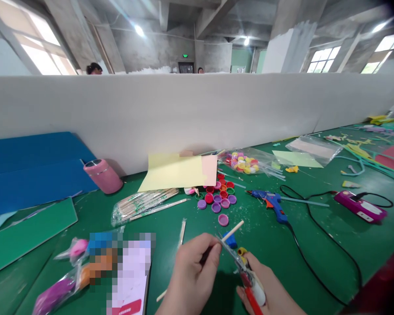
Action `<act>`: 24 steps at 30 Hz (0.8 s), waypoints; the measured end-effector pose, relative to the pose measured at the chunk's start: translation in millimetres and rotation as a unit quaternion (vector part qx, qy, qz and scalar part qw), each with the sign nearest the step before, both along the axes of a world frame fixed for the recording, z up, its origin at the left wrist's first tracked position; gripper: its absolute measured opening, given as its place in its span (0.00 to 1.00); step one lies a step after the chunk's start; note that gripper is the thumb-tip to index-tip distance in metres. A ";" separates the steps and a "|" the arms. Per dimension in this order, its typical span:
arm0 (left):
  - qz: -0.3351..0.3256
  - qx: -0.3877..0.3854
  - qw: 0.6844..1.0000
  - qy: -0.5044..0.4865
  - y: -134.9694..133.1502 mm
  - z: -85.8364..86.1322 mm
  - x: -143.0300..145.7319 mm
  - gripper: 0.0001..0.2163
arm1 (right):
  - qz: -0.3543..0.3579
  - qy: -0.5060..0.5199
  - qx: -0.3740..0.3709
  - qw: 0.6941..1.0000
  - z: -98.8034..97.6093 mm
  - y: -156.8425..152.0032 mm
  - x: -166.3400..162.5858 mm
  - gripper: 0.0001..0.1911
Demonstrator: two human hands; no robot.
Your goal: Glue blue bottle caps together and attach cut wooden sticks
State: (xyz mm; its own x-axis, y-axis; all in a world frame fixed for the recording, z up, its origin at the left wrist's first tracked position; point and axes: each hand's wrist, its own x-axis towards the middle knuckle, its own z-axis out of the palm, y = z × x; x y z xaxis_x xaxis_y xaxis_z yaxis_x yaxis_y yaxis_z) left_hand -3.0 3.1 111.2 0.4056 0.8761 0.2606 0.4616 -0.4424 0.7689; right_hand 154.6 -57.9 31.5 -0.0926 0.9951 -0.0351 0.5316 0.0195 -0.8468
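My left hand [197,262] is closed in a pinch on a thin wooden stick [233,230]. The stick's far end sticks out past the fingertips; part of it is hidden by the hand. In my right hand [265,284] is a pair of shears [238,259] with metal blades and a red handle. The blades lie against the stick, close to my left fingertips. A blue piece [230,239] and a small yellow piece [241,251] show just beyond the blades. Red, purple and pink bottle caps [223,219] are grouped farther back.
To the right lie a blue glue gun [272,203] and a purple power strip [360,206] with black cables. Bagged sticks [144,203], a pink cup [103,176] and a phone [131,275] are on the left. A white partition [184,113] runs behind; people show beyond it.
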 end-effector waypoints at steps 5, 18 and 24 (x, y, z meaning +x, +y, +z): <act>0.041 0.091 0.995 -0.001 -2.4 -11.6 3.4 0.06 | -0.020 0.007 -0.003 1.000 4.7 3.0 -3.3 0.12; 0.031 -0.035 0.997 -0.060 -4.6 -3.3 8.1 0.09 | 0.000 -0.017 -0.038 0.999 15.5 -4.3 5.6 0.07; -0.052 -0.155 0.981 -0.104 0.6 2.4 5.4 0.10 | 0.010 0.006 -0.011 1.000 19.0 -8.7 9.4 0.12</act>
State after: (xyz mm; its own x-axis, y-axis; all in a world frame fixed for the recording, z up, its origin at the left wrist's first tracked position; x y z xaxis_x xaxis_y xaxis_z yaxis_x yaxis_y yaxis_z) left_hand 2.4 3.7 113.6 0.4633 0.8830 0.0754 0.2447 -0.2092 0.9468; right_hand 164.1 -66.6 50.5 -0.1120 0.9921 -0.0565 0.5203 0.0101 -0.8539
